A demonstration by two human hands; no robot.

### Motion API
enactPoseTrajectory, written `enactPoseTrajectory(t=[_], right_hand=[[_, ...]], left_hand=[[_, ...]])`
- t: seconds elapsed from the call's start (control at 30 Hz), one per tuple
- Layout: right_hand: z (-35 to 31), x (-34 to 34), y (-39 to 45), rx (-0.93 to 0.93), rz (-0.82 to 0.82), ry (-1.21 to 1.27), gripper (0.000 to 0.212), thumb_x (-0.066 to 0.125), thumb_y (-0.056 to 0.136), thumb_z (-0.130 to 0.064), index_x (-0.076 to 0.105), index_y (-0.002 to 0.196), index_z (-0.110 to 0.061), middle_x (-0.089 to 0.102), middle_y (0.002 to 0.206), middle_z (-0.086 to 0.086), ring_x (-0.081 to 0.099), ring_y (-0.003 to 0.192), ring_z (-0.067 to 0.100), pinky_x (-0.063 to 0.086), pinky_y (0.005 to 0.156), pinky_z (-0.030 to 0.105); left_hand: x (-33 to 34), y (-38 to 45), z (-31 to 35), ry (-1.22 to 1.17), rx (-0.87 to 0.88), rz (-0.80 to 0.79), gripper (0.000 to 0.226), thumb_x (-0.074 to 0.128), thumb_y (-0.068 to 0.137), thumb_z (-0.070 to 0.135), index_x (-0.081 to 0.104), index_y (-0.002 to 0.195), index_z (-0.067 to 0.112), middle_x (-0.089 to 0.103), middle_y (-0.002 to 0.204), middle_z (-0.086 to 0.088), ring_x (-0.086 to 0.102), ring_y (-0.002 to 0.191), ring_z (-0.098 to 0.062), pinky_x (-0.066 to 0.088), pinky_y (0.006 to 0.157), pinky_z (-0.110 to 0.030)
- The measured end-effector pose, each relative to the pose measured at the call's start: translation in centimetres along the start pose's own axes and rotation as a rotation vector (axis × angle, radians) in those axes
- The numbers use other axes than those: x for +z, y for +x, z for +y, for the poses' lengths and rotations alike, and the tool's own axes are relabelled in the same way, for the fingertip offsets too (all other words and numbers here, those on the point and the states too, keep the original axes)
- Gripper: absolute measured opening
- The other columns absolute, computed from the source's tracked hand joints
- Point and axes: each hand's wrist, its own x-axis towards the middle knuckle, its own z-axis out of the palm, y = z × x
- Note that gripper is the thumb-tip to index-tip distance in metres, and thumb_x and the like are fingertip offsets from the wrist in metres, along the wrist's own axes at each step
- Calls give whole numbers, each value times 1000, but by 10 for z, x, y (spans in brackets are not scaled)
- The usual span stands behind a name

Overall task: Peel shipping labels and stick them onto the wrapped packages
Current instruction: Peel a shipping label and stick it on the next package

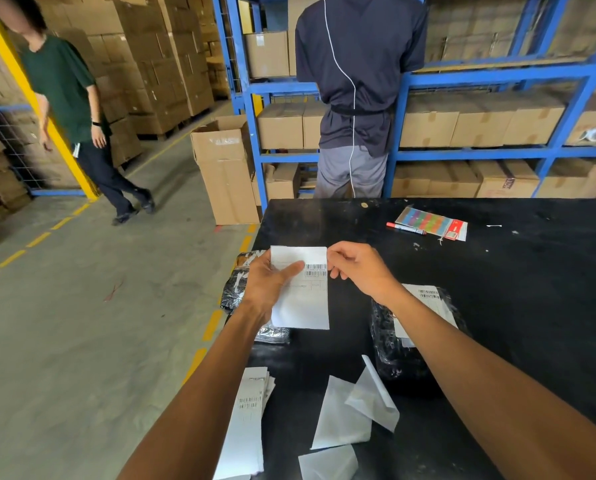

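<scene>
I hold a white shipping label [303, 299] with a barcode upright above the black table [497, 271]. My left hand [267, 284] grips its left side, thumb across the front. My right hand [358, 268] pinches its upper right edge. Behind the label, at the table's left edge, lies a black wrapped package [234, 289], mostly hidden. A second black wrapped package [393, 344] with a label [431, 299] stuck on it lies under my right forearm. A stack of labels [248, 420] sits at the near left edge.
Peeled backing sheets [352, 407] lie on the near table. A red marker [405, 228] and a coloured sticky-note pack [431, 223] lie at the far side. A person stands at the blue shelving [480, 77] beyond the table. Another person stands left by an open carton [225, 171].
</scene>
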Motion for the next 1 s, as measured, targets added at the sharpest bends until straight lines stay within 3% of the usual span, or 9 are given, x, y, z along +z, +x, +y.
enactPoseTrajectory(t=[0.1, 0.2, 0.3, 0.37, 0.47, 0.73, 0.9, 1.0], right_hand=[[-2, -1, -1, 10, -45, 102, 16, 54, 99, -16, 68, 95, -10, 68, 77, -2, 61, 67, 8, 50, 67, 23], [-4, 2, -1, 12, -57, 183, 18, 52, 100, -16, 68, 91, -13, 64, 73, -2, 58, 66, 8, 49, 66, 23], [-6, 8, 1, 12, -43, 247, 20, 50, 100, -12, 67, 88, -15, 61, 69, -3, 56, 64, 7, 47, 65, 24], [-9, 11, 2, 13, -25, 261, 21, 50, 99, -10, 65, 85, -14, 60, 68, -3, 55, 63, 7, 47, 65, 24], [-11, 14, 3, -9, -25, 289, 19, 51, 99, -8, 66, 88, -10, 62, 71, 0, 56, 65, 10, 46, 63, 23], [-11, 16, 4, -59, -33, 235, 14, 55, 97, -7, 68, 100, 0, 67, 78, 7, 61, 68, 10, 47, 63, 16], [-11, 17, 4, -92, -22, 117, 12, 59, 95, -10, 71, 96, -10, 71, 80, 15, 64, 70, 8, 52, 71, 21], [-12, 16, 4, -94, -3, 56, 12, 60, 94, -14, 72, 94, -13, 70, 73, 8, 64, 70, 4, 50, 76, 19]], left_hand=[[-1, 1, -1, -30, -1, -5, 32, 80, 78, 15, 64, 106, 17, 71, 106, -8, 69, 96, -31, 57, 86, -50], [5, 0, 0, 37, 71, 27, 56, 80, 78, 17, 49, 123, 27, 60, 115, -3, 62, 99, -24, 57, 82, -36], [14, 0, 1, 267, 266, 175, 75, 84, 73, 18, 41, 134, 23, 46, 121, 4, 51, 107, -14, 49, 91, -27], [16, 1, 3, 282, 404, 207, 49, 80, 76, 13, 54, 118, 16, 54, 114, -1, 54, 97, -16, 51, 82, -22], [17, 0, 8, 151, 452, 37, 6, 68, 88, 12, 65, 93, 9, 69, 88, -6, 66, 80, -23, 57, 74, -33], [17, -1, 14, -18, 311, -63, 5, 71, 87, 7, 67, 88, 4, 70, 82, -12, 70, 78, -25, 61, 76, -41], [17, 0, 15, -23, 246, -34, 10, 75, 83, 11, 68, 84, 5, 70, 85, -20, 70, 80, -32, 62, 75, -41], [17, -1, 17, -6, 234, -16, 6, 74, 84, 9, 69, 83, 5, 71, 84, -18, 71, 82, -33, 62, 74, -40]])
